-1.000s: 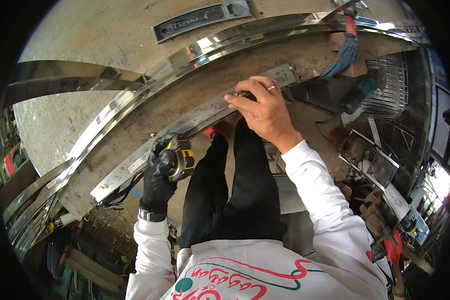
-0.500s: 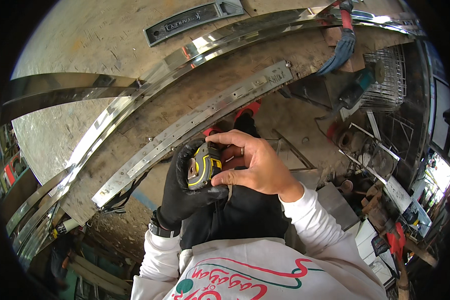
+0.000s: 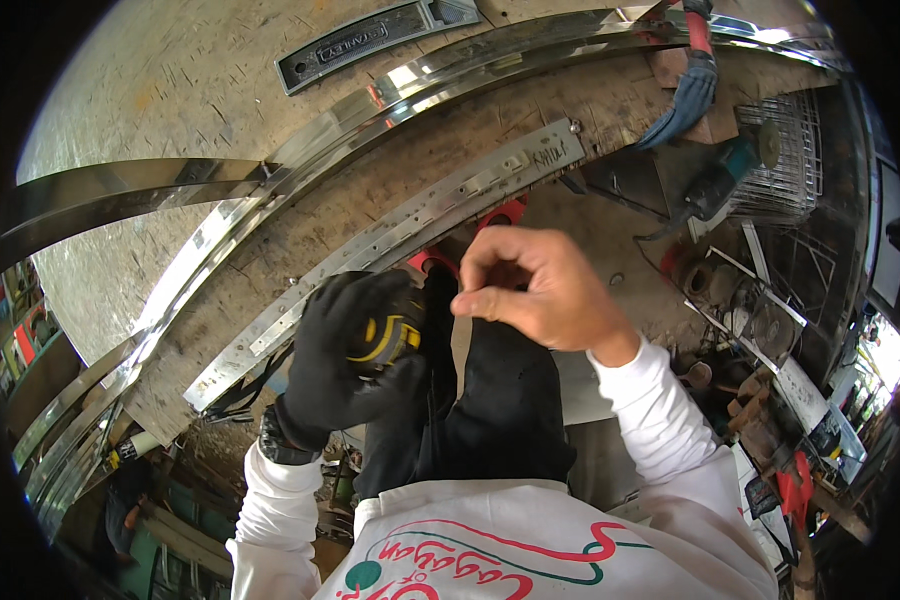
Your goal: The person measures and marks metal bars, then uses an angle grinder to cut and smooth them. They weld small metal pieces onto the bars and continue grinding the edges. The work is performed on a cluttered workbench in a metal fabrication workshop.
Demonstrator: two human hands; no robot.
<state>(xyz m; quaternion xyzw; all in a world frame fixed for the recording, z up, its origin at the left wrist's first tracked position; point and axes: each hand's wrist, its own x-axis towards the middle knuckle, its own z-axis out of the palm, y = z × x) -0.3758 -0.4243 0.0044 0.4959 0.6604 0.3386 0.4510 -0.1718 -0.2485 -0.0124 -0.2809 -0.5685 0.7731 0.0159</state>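
Note:
My left hand [image 3: 332,365], in a black glove, is wrapped round a yellow and black tape measure [image 3: 398,338] held above my lap. The glove covers much of its case. To the right of it and apart from it is my bare right hand [image 3: 550,285], fingers curled and thumb brought toward the index finger. Whether anything sits in that pinch is too small to see. Just beyond my left hand, a perforated grey metal bar [image 3: 410,232] lies along the near edge of the wooden worktable [image 3: 300,245].
Long polished metal strips [image 3: 202,248] stretch across the table. Behind them lies a grey, long-bodied tool [image 3: 370,45]. A blue-grey glove [image 3: 688,100] hangs at the upper right, near a teal angle grinder [image 3: 715,188]. Metal scraps and a wire rack [image 3: 785,165] crowd the right side.
My right hand has come away from the tape measure, moving right and slightly up. My left hand has shifted a little left and turned, so the glove now covers more of the case.

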